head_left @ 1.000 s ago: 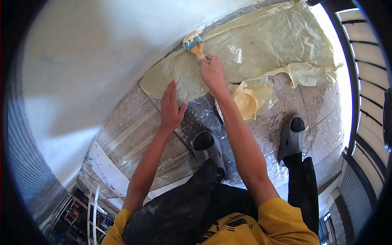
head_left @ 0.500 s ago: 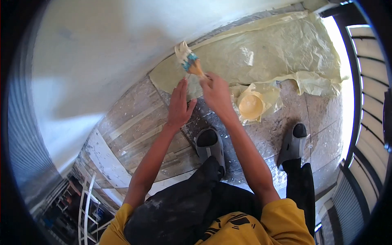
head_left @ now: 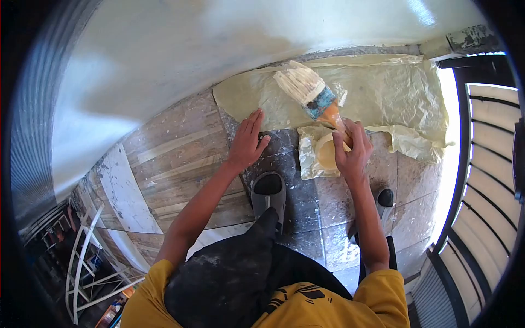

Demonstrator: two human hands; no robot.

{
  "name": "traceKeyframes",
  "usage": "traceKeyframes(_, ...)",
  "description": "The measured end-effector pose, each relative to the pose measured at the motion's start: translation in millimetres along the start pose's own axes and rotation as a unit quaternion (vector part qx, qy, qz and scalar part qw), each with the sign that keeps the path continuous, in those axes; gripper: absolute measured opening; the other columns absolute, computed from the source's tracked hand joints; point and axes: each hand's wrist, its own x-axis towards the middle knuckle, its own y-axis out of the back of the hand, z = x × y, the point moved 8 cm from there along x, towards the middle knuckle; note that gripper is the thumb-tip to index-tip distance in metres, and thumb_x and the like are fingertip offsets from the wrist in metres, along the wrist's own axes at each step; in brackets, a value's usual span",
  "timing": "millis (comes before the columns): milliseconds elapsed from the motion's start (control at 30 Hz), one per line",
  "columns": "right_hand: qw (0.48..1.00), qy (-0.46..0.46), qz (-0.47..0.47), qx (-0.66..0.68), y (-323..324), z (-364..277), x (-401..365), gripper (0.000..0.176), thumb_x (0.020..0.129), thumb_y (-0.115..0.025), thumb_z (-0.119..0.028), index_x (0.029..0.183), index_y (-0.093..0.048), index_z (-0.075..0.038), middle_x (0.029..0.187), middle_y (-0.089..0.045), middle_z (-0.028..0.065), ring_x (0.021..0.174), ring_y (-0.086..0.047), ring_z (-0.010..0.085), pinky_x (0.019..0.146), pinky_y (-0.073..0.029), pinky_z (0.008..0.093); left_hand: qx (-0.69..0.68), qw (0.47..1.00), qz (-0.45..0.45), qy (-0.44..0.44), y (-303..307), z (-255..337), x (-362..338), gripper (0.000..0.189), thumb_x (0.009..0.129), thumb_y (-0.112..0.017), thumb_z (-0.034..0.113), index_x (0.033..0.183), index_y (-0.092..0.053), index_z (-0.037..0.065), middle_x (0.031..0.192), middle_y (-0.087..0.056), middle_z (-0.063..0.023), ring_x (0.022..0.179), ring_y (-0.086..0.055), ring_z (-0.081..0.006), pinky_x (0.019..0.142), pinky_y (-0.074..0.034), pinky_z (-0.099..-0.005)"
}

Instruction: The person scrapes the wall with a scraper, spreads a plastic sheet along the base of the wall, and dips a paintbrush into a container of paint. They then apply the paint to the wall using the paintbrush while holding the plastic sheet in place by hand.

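Note:
A wide paintbrush [head_left: 320, 97] with cream-coated bristles, a blue-stained ferrule and an orange handle is in my right hand [head_left: 354, 153]. My fingers wrap round the handle, and the bristles point up and left over the plastic sheet [head_left: 383, 82]. Just below the brush stands a round tub of cream paint [head_left: 326, 153], partly hidden by my right hand. To the left, my left hand [head_left: 249, 141] is held out over the floor with its fingers stretched and nothing in it.
A pale wall [head_left: 180, 54] curves along the far side and left. Dark metal railings [head_left: 492, 147] run down the right. My feet stand in grey slides [head_left: 268, 194] on paint-spotted tiles [head_left: 342, 205]. White metal bars [head_left: 82, 262] show at lower left.
My right hand has carried the paintbrush right, away from the wall and my left hand, to over the paint tub. My left hand stays outstretched. The view has shifted slightly.

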Motion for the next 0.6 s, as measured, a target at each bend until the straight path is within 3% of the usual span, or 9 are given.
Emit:
traceKeyframes(133, 0.998, 0.055, 0.005, 0.005, 19, 2, -3, 0.028, 0.086, -0.076, -0.009, 0.11, -0.064, 0.0, 0.083, -0.061, 0.0146, 0.067, -0.063, 0.0303, 0.06, -0.05, 0.0402, -0.007, 1.0, 0.009, 0.0, 0, 5, 6, 0.072, 0.102, -0.055, 0.033, 0.157, -0.028, -0.004, 0.16, -0.035, -0.0228, 0.147, -0.034, -0.0409, 0.122, -0.027, -0.0528)
traceKeyframes(267, 0.998, 0.054, -0.02, -0.001, 32, 14, -9, 0.029, 0.087, -0.076, -0.008, 0.111, -0.064, 0.001, 0.084, -0.062, 0.0153, 0.069, -0.064, 0.0303, 0.06, -0.05, 0.0396, -0.003, 1.0, 0.016, 0.001, -5, 9, 7, 0.072, 0.101, -0.057, 0.033, 0.157, -0.028, -0.003, 0.16, -0.035, -0.0223, 0.147, -0.035, -0.0399, 0.121, -0.028, -0.0527)
traceKeyframes(467, 0.999, -0.007, -0.035, -0.026, 45, 38, 1, 0.027, 0.09, -0.074, -0.012, 0.111, -0.063, 0.002, 0.087, -0.065, 0.0193, 0.076, -0.066, 0.0366, 0.069, -0.052, 0.0421, -0.012, 1.0, 0.028, 0.005, -7, 11, 8, 0.072, 0.101, -0.058, 0.032, 0.157, -0.029, -0.002, 0.161, -0.034, -0.0213, 0.148, -0.035, -0.0391, 0.121, -0.029, -0.0524)
traceKeyframes(533, 0.993, -0.099, -0.045, -0.053, 43, 57, 4, 0.029, 0.092, -0.072, -0.015, 0.112, -0.062, 0.003, 0.091, -0.067, 0.0224, 0.08, -0.067, 0.0411, 0.073, -0.052, 0.0465, -0.012, 1.0, 0.024, 0.009, -9, 10, 7, 0.071, 0.101, -0.057, 0.032, 0.157, -0.029, -0.002, 0.161, -0.034, -0.0212, 0.148, -0.034, -0.0391, 0.121, -0.029, -0.0524)
traceKeyframes(600, 0.988, -0.131, -0.046, -0.063, 32, 70, 11, 0.029, 0.093, -0.071, -0.016, 0.113, -0.062, 0.003, 0.092, -0.068, 0.0235, 0.082, -0.067, 0.0428, 0.074, -0.052, 0.0485, -0.003, 1.0, 0.028, 0.012, -10, 10, 8, 0.07, 0.101, -0.057, 0.032, 0.157, -0.03, -0.002, 0.161, -0.035, -0.0214, 0.148, -0.035, -0.0393, 0.121, -0.029, -0.0528)
